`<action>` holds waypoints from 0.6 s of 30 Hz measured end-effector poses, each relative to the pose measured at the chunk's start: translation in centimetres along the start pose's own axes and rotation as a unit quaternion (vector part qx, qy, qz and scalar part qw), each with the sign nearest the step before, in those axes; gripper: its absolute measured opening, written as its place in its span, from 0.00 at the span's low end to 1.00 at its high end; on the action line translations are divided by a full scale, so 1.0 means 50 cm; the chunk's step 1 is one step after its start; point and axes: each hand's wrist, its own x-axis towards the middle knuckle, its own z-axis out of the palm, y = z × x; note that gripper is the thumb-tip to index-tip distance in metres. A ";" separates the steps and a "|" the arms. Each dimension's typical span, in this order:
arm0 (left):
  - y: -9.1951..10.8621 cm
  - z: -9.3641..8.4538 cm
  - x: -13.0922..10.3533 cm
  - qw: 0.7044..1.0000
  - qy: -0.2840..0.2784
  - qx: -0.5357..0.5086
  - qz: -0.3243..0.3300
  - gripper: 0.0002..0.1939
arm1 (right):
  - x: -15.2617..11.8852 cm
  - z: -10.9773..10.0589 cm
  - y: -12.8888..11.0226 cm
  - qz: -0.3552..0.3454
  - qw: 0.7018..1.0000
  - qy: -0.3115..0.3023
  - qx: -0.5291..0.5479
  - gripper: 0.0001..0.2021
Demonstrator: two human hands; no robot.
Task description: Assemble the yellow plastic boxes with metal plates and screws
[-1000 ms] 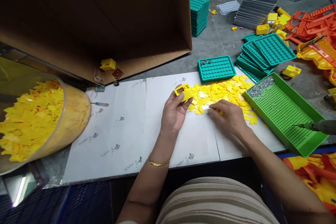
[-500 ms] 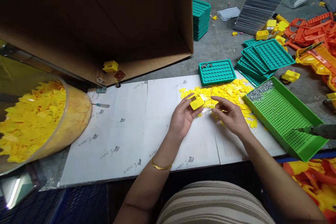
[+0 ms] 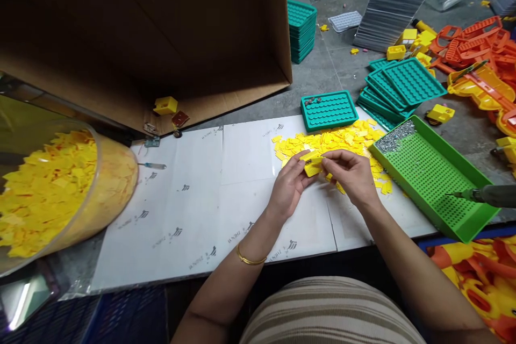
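My left hand [image 3: 288, 185] is closed around a small yellow plastic box [image 3: 312, 169], which has a patch of tiny holes and a dark opening near its top. At the opening lies a thin flat yellow piece [image 3: 316, 159]. The thumb and forefinger of my right hand [image 3: 351, 176] pinch the right end of that piece, and the fingertips touch the box. Behind both hands spreads a pile of flat yellow plastic pieces [image 3: 342, 138] on the white board [image 3: 193, 172]. Fingers hide part of the box.
A green basket [image 3: 443, 177] with screws is at right, an electric screwdriver [image 3: 492, 195] over it. A teal tray [image 3: 330, 112] with small round metal parts stands behind the pile. At left are a tub [image 3: 116, 172] of yellow pieces, a screwdriver [image 3: 153, 165] and a cardboard box [image 3: 242, 94].
My right hand has moved left to the yellow box and now pinches a flat yellow piece against it. The box has tilted in my left hand. The view has shifted slightly.
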 end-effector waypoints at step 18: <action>0.003 -0.007 0.005 0.998 0.040 0.047 -0.014 0.13 | -0.099 -0.037 -0.025 -0.280 0.929 0.056 -0.236 0.11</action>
